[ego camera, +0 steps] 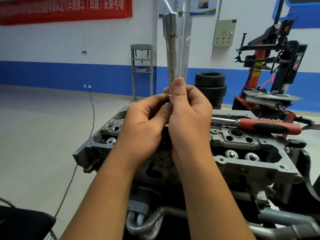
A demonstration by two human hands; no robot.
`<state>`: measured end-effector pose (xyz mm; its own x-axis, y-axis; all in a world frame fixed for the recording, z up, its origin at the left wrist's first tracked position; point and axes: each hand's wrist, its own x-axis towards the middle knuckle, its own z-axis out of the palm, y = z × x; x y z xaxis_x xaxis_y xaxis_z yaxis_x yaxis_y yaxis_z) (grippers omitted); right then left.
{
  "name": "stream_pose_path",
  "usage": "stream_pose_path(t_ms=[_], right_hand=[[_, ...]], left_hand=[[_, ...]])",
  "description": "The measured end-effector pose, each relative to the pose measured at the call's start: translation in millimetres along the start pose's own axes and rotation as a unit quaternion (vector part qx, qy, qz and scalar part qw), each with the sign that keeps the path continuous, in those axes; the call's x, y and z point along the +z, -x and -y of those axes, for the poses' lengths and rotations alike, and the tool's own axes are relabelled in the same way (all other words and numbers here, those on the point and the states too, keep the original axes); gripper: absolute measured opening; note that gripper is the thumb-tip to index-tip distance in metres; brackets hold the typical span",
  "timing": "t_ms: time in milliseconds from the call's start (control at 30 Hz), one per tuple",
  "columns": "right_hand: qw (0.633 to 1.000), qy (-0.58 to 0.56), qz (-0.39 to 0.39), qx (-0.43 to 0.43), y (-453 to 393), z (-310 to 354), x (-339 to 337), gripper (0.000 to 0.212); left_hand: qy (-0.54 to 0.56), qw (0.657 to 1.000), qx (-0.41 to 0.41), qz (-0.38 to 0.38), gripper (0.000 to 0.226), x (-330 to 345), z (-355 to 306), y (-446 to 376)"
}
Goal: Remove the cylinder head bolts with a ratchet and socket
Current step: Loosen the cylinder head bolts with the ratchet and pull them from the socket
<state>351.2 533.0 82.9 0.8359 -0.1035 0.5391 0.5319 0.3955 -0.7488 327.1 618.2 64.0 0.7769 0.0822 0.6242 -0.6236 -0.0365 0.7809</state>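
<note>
A long metal piece (171, 49), socket end up with a bolt head showing at its collar, stands upright above the cylinder head (242, 153). My right hand (188, 116) grips its lower part, thumb up along the shaft. My left hand (145, 125) pinches its bottom end beside the right hand. The ratchet (259, 125), chrome shaft with a red and black handle, lies on the far right of the cylinder head, apart from both hands. Valve springs (232, 154) show in the head's open top.
A tyre changer machine (270, 70) stands at the back right with stacked tyres (210, 89) beside it. A grey press frame (142, 70) is by the blue-and-white wall. A cable (92, 118) runs across the floor at left. Metal pipes (152, 222) lie below the engine.
</note>
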Motion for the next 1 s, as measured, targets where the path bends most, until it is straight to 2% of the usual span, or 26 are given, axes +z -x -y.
stream_pose_path(t_ms=[67,233,333,467,667,767,867,933,1000], right_hand=[[1.000,-0.019,0.006,0.008,0.7,0.3,0.5,0.041],[1.000,-0.020,0.009,0.012,1.5,-1.6,-2.0,0.023],[1.000,-0.013,-0.001,-0.005,0.9,-1.8,-2.3,0.022],[1.000,0.001,0.008,0.002,0.5,-1.4,-0.4,0.034],[1.000,-0.022,0.015,-0.008,0.9,-2.7,-1.3,0.019],[1.000,-0.018,0.006,-0.015,0.0,-1.4,-1.0,0.021],[0.999,-0.034,-0.003,-0.001,-1.2,1.3,-0.5,0.032],[0.999,-0.048,0.008,0.017,-0.6,2.5,0.0,0.031],[0.998,-0.052,0.022,0.022,0.8,2.7,0.4,0.021]], left_hand=[[-0.011,1.000,0.003,-0.015,0.017,-0.8,0.4,0.2],[-0.044,0.996,0.017,-0.071,0.017,3.8,2.3,2.3],[-0.041,0.998,0.027,-0.037,0.020,4.4,-0.1,2.1],[-0.020,1.000,-0.001,-0.004,0.020,-0.2,-0.4,0.3],[-0.054,0.996,0.013,-0.072,0.018,1.4,4.1,0.2],[-0.058,0.998,0.030,-0.020,0.019,2.0,4.2,-0.2],[-0.016,1.000,0.006,0.016,0.022,0.6,1.4,-0.2],[-0.023,1.000,0.011,-0.007,0.018,-0.8,0.9,-0.1],[-0.028,0.999,0.015,-0.035,0.016,0.2,1.8,0.7]])
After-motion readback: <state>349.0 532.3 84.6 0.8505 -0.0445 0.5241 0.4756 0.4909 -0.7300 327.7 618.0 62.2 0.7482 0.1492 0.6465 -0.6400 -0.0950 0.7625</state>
